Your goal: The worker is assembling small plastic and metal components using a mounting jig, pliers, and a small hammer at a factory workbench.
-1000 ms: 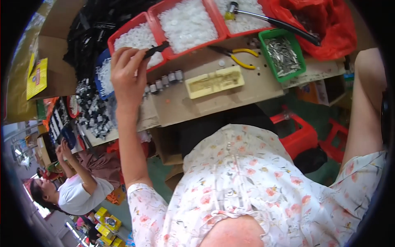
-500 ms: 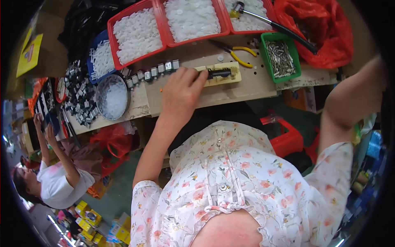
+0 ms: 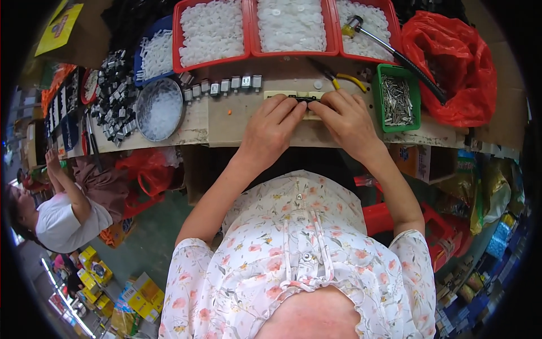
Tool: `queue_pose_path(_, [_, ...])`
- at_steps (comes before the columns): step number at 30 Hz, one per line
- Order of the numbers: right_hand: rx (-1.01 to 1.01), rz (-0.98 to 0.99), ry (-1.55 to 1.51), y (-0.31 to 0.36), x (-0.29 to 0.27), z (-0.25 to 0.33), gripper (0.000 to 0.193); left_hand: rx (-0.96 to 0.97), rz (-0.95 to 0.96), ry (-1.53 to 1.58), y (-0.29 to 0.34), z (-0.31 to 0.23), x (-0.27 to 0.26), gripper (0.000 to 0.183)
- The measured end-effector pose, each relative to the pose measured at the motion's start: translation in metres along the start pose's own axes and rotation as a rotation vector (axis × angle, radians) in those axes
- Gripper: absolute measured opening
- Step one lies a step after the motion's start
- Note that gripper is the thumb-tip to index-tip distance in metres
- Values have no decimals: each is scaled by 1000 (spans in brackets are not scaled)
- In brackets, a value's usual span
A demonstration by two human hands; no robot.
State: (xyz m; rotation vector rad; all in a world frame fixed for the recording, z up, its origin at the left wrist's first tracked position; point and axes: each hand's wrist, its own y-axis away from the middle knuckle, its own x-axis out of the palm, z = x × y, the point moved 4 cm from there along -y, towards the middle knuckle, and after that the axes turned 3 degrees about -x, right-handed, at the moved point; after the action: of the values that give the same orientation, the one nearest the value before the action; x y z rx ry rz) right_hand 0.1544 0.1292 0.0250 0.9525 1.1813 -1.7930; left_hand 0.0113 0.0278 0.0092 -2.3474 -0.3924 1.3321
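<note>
On the bench, a cream block [image 3: 272, 95] holds a small, dark, elongated black part [image 3: 305, 98]. My left hand [image 3: 272, 127] comes at its left end, fingers closed, with thumb and fingertips pressed on the black part. From the other side my right hand [image 3: 347, 121] is closed too, its thumb and fingers on the part's right end. The fingertips hide much of the part and block. Just behind stands a row of small metal-and-black pieces [image 3: 225, 86]. Pliers with yellow handles [image 3: 351, 80] lie beyond my right hand.
Red trays of white plastic pieces [image 3: 252, 51] line the back. At right are a green box of metal pins [image 3: 415, 118], a hammer [image 3: 415, 66] and a red bag [image 3: 474, 107]. A round metal bowl [image 3: 141, 97] stands left. Another person [image 3: 70, 217] sits far left.
My right hand has come in from the far right, where only its arm showed, onto the black part. My left hand stays at the block. The view has shifted.
</note>
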Motion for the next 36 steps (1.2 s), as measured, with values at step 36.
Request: queue_pose_path(36, [100, -74, -103, -108, 23, 27, 28, -202, -94, -132, 17, 73, -45, 34])
